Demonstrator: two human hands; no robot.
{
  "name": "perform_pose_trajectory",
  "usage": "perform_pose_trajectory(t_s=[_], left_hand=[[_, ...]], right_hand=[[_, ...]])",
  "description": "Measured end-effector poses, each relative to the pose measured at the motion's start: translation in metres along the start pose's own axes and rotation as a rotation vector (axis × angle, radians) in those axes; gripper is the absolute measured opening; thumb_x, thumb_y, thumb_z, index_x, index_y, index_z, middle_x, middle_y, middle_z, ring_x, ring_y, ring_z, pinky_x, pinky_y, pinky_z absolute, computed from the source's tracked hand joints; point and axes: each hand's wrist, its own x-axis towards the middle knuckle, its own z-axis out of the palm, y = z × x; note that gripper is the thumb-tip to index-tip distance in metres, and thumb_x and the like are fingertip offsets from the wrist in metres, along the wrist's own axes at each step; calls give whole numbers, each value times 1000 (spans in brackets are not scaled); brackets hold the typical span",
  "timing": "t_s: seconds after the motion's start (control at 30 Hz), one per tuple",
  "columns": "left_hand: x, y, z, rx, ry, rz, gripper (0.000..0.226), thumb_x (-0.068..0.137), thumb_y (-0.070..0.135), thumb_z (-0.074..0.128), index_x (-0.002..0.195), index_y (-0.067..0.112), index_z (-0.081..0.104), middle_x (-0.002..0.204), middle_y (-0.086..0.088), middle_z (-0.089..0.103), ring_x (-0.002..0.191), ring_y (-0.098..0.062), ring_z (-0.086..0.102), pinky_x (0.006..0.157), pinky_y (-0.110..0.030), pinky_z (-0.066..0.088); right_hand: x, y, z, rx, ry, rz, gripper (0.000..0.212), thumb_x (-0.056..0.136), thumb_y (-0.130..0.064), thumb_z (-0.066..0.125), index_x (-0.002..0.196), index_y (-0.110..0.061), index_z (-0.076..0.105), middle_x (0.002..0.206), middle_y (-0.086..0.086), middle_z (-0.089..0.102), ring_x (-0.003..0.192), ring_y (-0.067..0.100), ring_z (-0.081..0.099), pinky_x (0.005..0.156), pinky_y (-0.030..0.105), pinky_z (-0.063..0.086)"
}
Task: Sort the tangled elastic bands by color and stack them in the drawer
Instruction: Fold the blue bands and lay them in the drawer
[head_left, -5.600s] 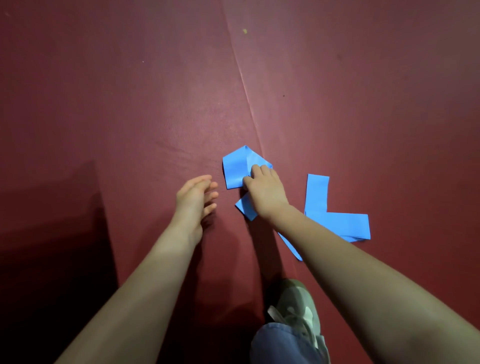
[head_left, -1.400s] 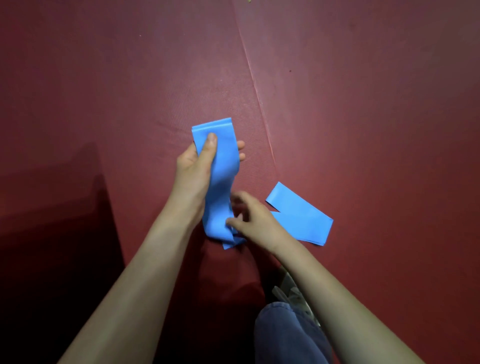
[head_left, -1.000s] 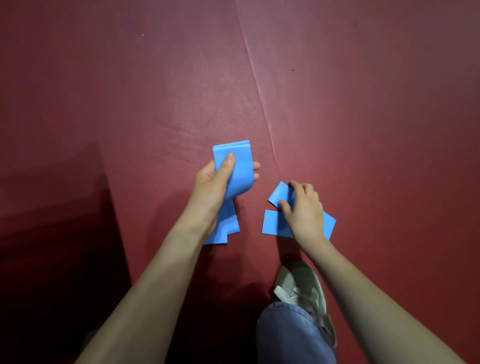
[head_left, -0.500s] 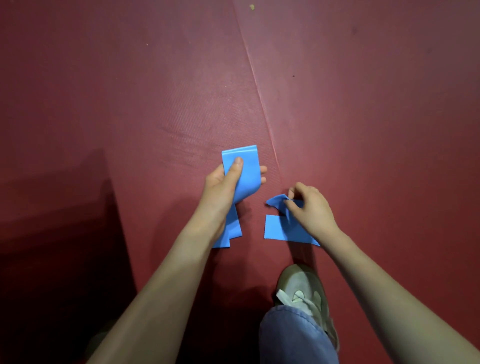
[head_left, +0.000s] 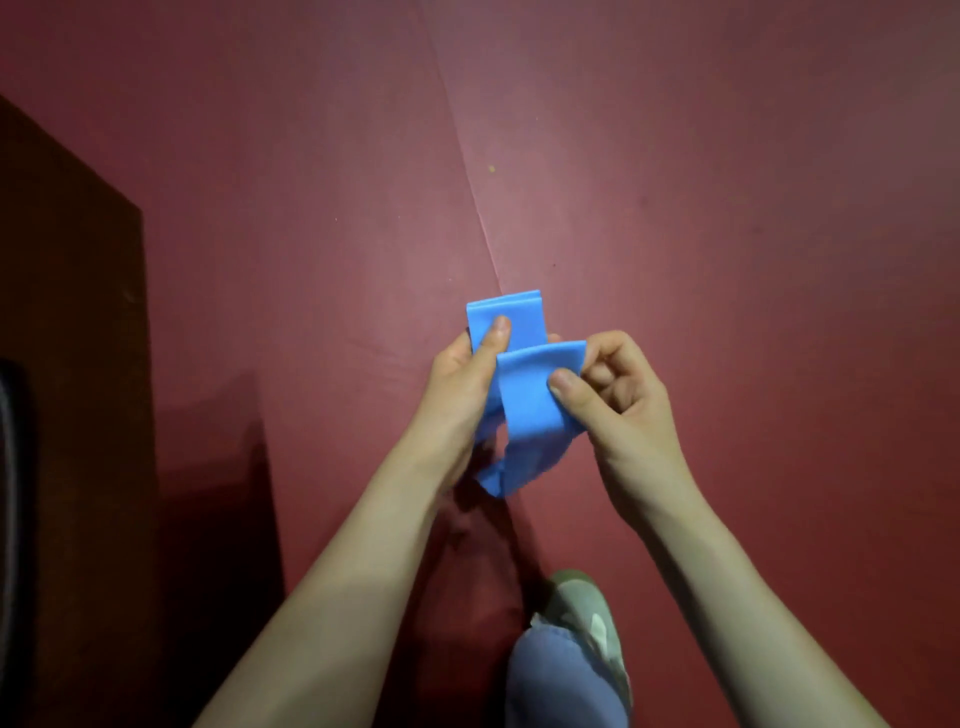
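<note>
**A:** What fills most of the view?

**B:** A dark red floor, matte and finely grained. A straight seam runs across it from far to near. A dark brown, flat-sided panel stands at the left edge.

**A:** And the person?

**B:** A blue denim leg and a grey-green shoe show at the bottom. Both bare forearms reach forward, and the hands meet above the floor, over the seam.

**A:** Holding what?

**B:** Two flat, smooth blue bands, thin and pliant. The left hand grips the back band, thumb pressed flat on its face and fingers behind. The right hand pinches the front band at its right edge, between the thumb and curled fingers.

**A:** Which way do they run?

**B:** Lengthwise, away from the person. Their squared top ends point far, and the front one overlaps the back. The lower ends hang bunched and creased under the hands.
</note>
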Motion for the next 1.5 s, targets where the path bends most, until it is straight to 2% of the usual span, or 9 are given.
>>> perform_pose_trajectory(t_s=[0.23,0.4,0.53,0.63,0.83,0.93,1.13,1.33,1.5], left_hand=[[-42,48,34,-88,-16,61,17,89,8,50,78,16,61,53,6,67,47,-6,61,51,-18,50],[-79,87,48,-49,-88,127,19,91,19,47,79,16,61,55,6,67,50,-6,62,48,-17,50],[-110,113,47,-52,-130,194,34,91,37,37,84,16,63,68,5,72,67,-6,67,69,-19,54],[-133,129,45,-121,-156,195,57,69,58,36,91,14,65,88,-6,71,83,-16,67,81,-28,53],[-184,159,40,16,-44,366,11,90,23,50,93,20,60,87,-1,68,81,-15,63,77,-26,52],[-207,174,42,32,16,426,20,95,16,39,90,20,58,89,-3,64,83,-16,59,81,-26,50],[-256,201,38,45,52,509,19,95,19,39,97,16,57,83,-1,63,74,-11,59,61,-13,49],[-306,233,32,73,59,649,25,96,20,35,93,15,60,80,9,70,73,-6,66,74,-23,54],[-349,256,22,148,58,738,28,96,23,35,87,20,61,76,12,71,74,-5,67,74,-24,54]], right_hand=[[-7,-65,24,-95,145,-140,30,80,2,60,67,-18,42,57,-9,49,50,-6,44,51,6,37],[-23,-116,37,-164,154,-223,32,82,6,57,67,-18,43,52,-16,52,49,-7,45,52,4,35],[-38,-146,57,-182,145,-252,30,83,3,58,68,-18,42,62,-3,45,50,-4,42,51,5,34],[-48,-163,73,-174,135,-262,29,83,1,58,69,-18,42,60,0,44,48,-3,40,48,6,33],[-68,-194,102,-110,-6,-282,28,81,1,61,69,-19,46,49,-12,58,50,-3,50,52,8,42],[-81,-206,114,-78,-52,-314,27,80,1,62,70,-19,47,52,-11,61,54,1,54,55,10,45],[-116,-232,138,-91,-126,-427,29,80,-3,64,86,-25,46,62,-7,62,57,0,56,59,9,45],[-142,-231,147,-353,-232,-451,41,65,-38,65,101,-38,46,106,-6,58,99,12,57,89,25,47],[-169,-222,161,-413,-457,-207,29,87,-6,55,93,-35,54,98,-13,64,89,-5,60,86,24,49]])
